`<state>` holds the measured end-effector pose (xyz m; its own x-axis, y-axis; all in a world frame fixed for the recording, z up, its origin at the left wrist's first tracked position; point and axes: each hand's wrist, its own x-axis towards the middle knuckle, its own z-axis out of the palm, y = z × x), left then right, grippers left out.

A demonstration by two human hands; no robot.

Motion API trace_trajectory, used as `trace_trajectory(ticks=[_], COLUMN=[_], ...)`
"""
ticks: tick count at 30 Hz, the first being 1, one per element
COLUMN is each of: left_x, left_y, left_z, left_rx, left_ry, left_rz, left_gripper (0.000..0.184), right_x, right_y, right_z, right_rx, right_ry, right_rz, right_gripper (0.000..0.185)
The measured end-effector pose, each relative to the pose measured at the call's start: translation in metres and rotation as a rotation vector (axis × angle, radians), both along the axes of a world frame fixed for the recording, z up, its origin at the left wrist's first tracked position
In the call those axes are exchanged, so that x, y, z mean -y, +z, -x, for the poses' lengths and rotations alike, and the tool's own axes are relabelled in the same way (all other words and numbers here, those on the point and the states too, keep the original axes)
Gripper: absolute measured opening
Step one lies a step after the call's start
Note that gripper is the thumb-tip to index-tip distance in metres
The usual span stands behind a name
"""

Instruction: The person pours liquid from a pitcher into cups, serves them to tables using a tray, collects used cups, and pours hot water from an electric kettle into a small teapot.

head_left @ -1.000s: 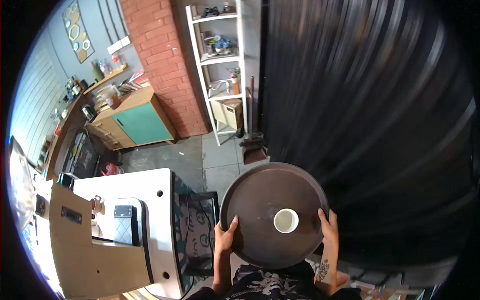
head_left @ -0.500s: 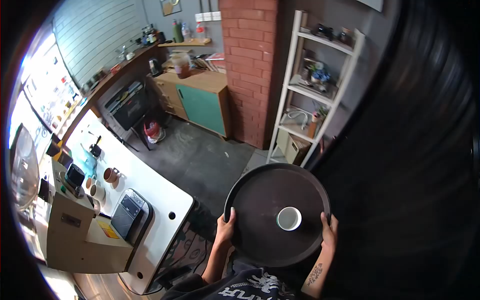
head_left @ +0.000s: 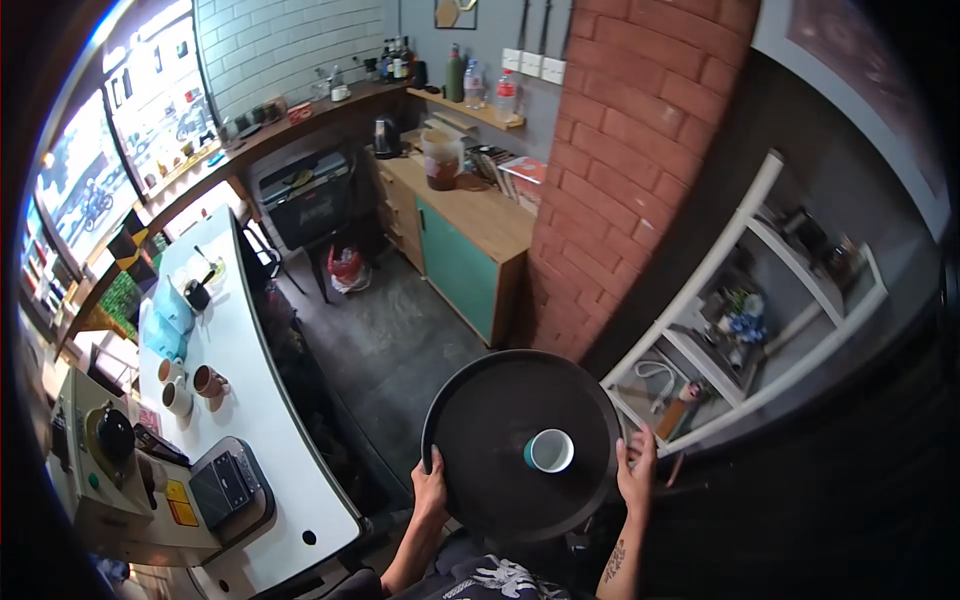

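Observation:
A round dark serving tray (head_left: 480, 420) is held out in front of my body. My left hand (head_left: 430, 487) grips its left rim, thumb on top and fingers underneath. Beside the right rim, my right hand (head_left: 636, 470) has its fingers apart and not wrapped round the edge; whether it still touches the tray is unclear. One small cup (head_left: 549, 451), white inside and teal outside, stands on the tray right of its middle.
On my left a white counter (head_left: 285, 480) carries a black scale (head_left: 232, 487), several mugs and a beige machine (head_left: 130, 500). Ahead are a green-doored cabinet (head_left: 455, 270) and a brick pillar (head_left: 630, 170). A white shelf rack (head_left: 700, 310) stands on the right.
My view has turned and moved forward, bringing the cabinet and pillar closer. My right hand has loosened from the tray's rim, while my left still holds it. The cup remains on the tray.

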<state>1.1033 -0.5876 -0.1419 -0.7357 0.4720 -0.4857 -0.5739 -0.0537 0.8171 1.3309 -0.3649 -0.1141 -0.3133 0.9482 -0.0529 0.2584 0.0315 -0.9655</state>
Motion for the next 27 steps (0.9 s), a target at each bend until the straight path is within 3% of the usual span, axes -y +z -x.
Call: trace_trajectory(ticks=[2,3,4,8,10,12,16,19,23,27], left_x=[-0.013,-0.019,-0.025,-0.058,-0.080,-0.106,-0.154,-0.203,-0.259,-0.308], left_y=[-0.012,-0.010,-0.014,-0.033,-0.037,-0.039,-0.071,-0.067,-0.061,-0.086], left_z=[0.023,0.035,0.048,0.097,0.127,0.159,0.235,0.284,0.345,0.408], left_rx=[-0.035,-0.079,-0.079,-0.087,-0.091,-0.060,-0.103,-0.044,-0.032,-0.073], left_ry=[0.123,0.130,0.152,0.285,0.343,0.409,0.443,0.552,0.547,0.488], left_rz=[0.042,0.097,0.103,0.117,0.140,0.126,0.172,0.088,0.193,0.194], left_gripper=[0.042,0.043,0.043,0.044,0.045,0.046,0.045,0.045,0.045,0.048], right_x=[-0.020,-0.029,-0.041,-0.087,-0.108,-0.141,-0.192,-0.225,-0.274,-0.317], right_y=[0.023,0.030,0.030,0.008,0.015,-0.005,-0.026,-0.029,-0.045,-0.060], right_z=[0.049,0.072,0.096,0.199,0.247,0.298,0.394,0.459,0.524,0.577], right_rx=[0.236,0.289,0.254,-0.031,0.159,0.050,-0.080,-0.098,-0.026,0.032], right_ry=[0.018,0.102,0.251,0.811,1.026,1.177,1.177,1.047,1.003,0.912], right_rz=[-0.653,-0.712,-0.699,-0.097,-0.126,-0.410,-0.360,-0.298,-0.283,-0.237], right_gripper=[0.047,0.050,0.052,0.075,0.084,0.089,0.084,0.063,0.060,0.056])
